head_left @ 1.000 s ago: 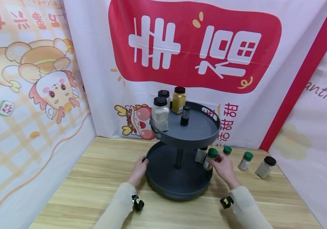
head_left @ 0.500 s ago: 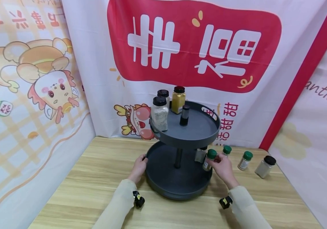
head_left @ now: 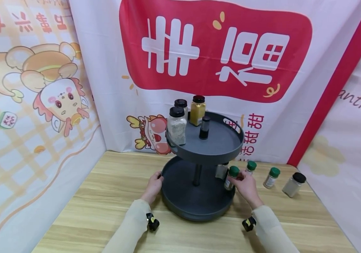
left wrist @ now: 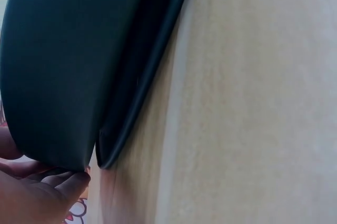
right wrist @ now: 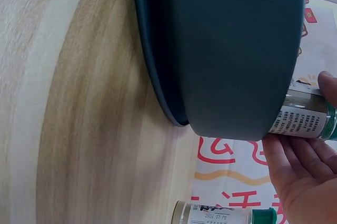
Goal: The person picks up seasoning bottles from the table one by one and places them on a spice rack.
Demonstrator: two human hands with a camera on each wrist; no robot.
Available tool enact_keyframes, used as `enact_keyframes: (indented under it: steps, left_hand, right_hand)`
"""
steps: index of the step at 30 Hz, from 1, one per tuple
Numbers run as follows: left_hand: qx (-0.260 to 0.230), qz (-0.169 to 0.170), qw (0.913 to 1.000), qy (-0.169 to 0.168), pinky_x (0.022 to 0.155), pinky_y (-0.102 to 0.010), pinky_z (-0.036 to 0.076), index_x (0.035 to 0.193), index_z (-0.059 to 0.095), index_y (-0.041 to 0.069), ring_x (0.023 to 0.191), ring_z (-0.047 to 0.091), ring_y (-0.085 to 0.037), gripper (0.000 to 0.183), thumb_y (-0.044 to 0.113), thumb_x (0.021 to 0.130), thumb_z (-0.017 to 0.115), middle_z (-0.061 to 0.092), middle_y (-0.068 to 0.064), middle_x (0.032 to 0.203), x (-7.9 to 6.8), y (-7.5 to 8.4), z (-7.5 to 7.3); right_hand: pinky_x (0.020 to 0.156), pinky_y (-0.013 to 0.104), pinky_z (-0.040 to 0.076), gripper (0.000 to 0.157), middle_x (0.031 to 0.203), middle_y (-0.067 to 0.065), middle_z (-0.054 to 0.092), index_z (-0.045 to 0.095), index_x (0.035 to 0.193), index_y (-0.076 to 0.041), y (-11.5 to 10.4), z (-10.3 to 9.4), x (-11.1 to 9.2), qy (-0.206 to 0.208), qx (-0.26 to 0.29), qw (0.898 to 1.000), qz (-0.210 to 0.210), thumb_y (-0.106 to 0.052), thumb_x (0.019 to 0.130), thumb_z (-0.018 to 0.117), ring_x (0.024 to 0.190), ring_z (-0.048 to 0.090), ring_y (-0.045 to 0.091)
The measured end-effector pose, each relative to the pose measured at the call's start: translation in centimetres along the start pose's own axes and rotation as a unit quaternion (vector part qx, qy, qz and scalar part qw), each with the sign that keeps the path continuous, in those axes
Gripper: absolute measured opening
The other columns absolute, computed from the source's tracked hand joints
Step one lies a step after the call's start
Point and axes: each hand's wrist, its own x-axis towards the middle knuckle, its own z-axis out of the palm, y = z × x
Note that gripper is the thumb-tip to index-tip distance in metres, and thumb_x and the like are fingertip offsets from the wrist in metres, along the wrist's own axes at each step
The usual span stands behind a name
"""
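A dark grey two-tier turntable [head_left: 196, 207] stands on the wooden table. My left hand [head_left: 153, 186] grips the left rim of its lower tray; in the left wrist view, the thumb lies over the rim and the fingers [left wrist: 66, 184] are outside it. With my right hand [head_left: 246, 186] I hold a green-capped spice jar [head_left: 230, 181] upright at the right inside edge of that tray. Its printed label [right wrist: 300, 121] shows in the right wrist view, the lower end hidden behind the tray wall. Just behind it stands a black-capped jar [head_left: 221, 171], partly covered by the upper tray.
On the upper tray [head_left: 218, 144] stand a white-filled jar [head_left: 177, 130], a yellow-filled jar [head_left: 197, 112], a small black-capped bottle [head_left: 204, 128] and another jar [head_left: 181, 104]. Right of the turntable are two green-capped jars, one nearer [head_left: 270, 179], and a black-capped jar [head_left: 292, 186].
The green-capped spice jar in my right hand has shifted slightly downward and toward me at the lower tray's edge. My left hand stays on the rim.
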Motion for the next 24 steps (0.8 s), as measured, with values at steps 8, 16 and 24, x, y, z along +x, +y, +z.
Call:
enact_keyframes:
  steps: [8, 16, 24]
  left_hand:
    - [0.013, 0.003, 0.9999, -0.007, 0.103, -0.049, 0.034, 0.125, 0.045, -0.017, 0.120, 0.044, -0.041, 0.034, -0.001, 0.096, 0.040, 0.047, -0.034, 0.128, -0.50, -0.02, -0.01]
    - [0.022, 0.012, 0.9997, -0.008, 0.102, -0.050, 0.034, 0.125, 0.045, -0.017, 0.120, 0.043, -0.042, 0.034, -0.001, 0.095, 0.040, 0.047, -0.034, 0.127, -0.67, -0.02, -0.16]
    - [0.021, 0.015, 0.9997, -0.004, 0.102, -0.050, 0.034, 0.125, 0.045, -0.017, 0.119, 0.044, -0.041, 0.034, -0.002, 0.095, 0.042, 0.047, -0.034, 0.127, -0.73, -0.25, -0.13]
  right_hand:
    - [0.069, 0.031, 0.048, 0.034, 0.091, 0.010, 0.066, 0.065, 0.100, -0.003, 0.21, 0.15, 0.00, -0.001, -0.008, 1.000, 0.001, -0.028, 0.080, 0.076, 0.082, 0.059, 0.022]
    - [0.066, 0.030, 0.046, 0.033, 0.088, 0.011, 0.065, 0.064, 0.095, -0.003, 0.40, 0.29, 0.13, 0.000, -0.010, 1.000, -0.003, -0.028, 0.079, 0.077, 0.078, 0.057, 0.021]
    - [0.071, 0.031, 0.048, 0.037, 0.091, 0.010, 0.066, 0.065, 0.105, -0.005, 0.65, 0.52, 0.08, 0.001, -0.003, 1.000, -0.016, -0.027, 0.079, 0.078, 0.082, 0.058, 0.020]
